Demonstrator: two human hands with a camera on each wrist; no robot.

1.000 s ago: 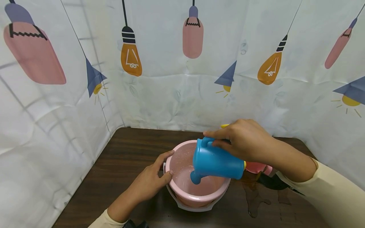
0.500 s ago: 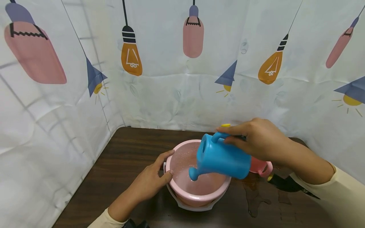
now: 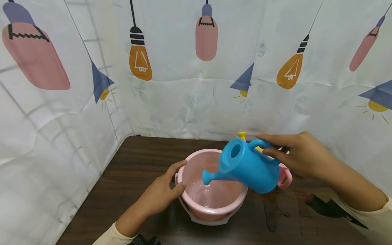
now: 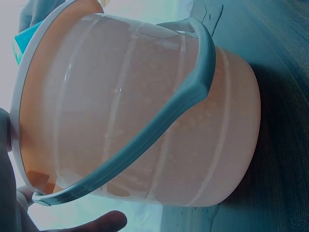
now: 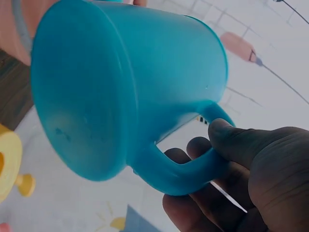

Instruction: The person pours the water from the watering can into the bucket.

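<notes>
My right hand (image 3: 301, 154) grips the handle of a blue toy watering can (image 3: 254, 168), thumb and fingers curled round it in the right wrist view. Tilted, the can hangs over the right side of a pink bucket (image 3: 211, 211), its spout pointing left above the opening and its round top hole showing. Shallow clear liquid (image 3: 204, 195) lies in the bottom of the bucket. At the bucket's left, my left hand (image 3: 159, 195) holds the rim, thumb and index finger spread along it. The bucket's bail handle (image 4: 140, 145) hangs down against its side.
Behind the blue can, a pink handled vessel (image 3: 285, 177) is partly hidden. A yellow watering can (image 3: 242, 135) shows at the back. A wet patch (image 3: 272, 214) spreads on the dark wooden table (image 3: 147, 149) to the right. Printed curtains (image 3: 183, 102) enclose the table's back and sides.
My right hand has drawn back to the right with the blue watering can and tipped its top up, so the spout has risen from pointing downward. The left hand stays at the bucket's rim.
</notes>
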